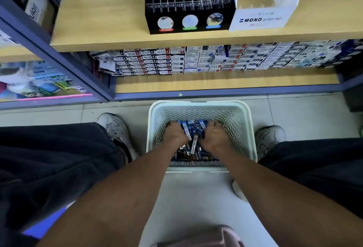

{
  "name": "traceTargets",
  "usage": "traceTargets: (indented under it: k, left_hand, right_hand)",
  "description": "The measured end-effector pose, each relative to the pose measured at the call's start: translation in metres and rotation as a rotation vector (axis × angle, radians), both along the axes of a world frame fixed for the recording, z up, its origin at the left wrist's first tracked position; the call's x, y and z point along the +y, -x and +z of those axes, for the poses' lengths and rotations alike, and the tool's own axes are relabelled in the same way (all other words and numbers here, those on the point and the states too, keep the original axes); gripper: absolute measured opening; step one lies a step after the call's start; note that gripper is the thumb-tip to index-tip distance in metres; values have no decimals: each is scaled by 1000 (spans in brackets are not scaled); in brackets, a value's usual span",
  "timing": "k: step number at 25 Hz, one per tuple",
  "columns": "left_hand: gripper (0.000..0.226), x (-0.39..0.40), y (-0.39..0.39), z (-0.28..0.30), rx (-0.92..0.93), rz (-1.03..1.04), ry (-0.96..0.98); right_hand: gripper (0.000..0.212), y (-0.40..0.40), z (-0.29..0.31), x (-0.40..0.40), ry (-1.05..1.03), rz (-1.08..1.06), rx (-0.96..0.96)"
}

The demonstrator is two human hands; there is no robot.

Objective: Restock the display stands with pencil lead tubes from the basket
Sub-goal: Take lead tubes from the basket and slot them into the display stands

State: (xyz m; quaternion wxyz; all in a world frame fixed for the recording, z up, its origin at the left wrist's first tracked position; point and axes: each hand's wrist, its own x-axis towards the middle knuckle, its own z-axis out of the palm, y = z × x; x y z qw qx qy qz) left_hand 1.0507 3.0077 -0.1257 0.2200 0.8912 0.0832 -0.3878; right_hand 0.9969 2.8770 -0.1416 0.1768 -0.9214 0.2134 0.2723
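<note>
With both hands down in the white perforated basket on the floor, the left hand and right hand curl their fingers around a heap of pencil lead tubes (blue-labelled), so the person should scoop a modest, aligned bunch before lifting toward the empty black display stand.

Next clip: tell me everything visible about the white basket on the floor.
The basket is pale white, plastic-looking, rectangular with rounded corners, a solid rim and perforated walls. It stands upright on the tiled floor before the shelving, between the person's shoes. A jumble of pencil lead tubes covers its bottom. The left hand and right hand reach inside, fingers curled into the tubes.
</note>
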Motion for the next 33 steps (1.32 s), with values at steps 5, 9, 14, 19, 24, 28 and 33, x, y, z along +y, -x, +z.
traceTargets:
  k: [5, 9, 14, 19, 24, 28, 33]
  left_hand:
    - [41, -1, 0, -3, 25, 110, 123]
    - [38, -2, 4, -10, 55, 261, 268]
    - [44, -8, 4, -7, 157, 399, 396]
    - [52, -11, 7, -13, 165, 386, 442]
    - [50, -10, 8, -14, 128, 468, 531]
    - [41, -5, 8, -17, 64, 457, 515]
    - [40, -4, 6, -12, 6, 406, 512]
  right_hand:
    - [83, -4, -9, 6, 10, -35, 10]
    - [53, -8, -6, 5, -187, -183, 25]
    - [40, -13, 3, 0, -348, -279, 37]
    - [53, -15, 4, 0, -541, -324, 35]
    - [59, -13, 16, 1, -723, -368, 0]
    - [61, -10, 15, -5, -862, -503, -5]
    - [51, -13, 15, -11, -907, -587, -1]
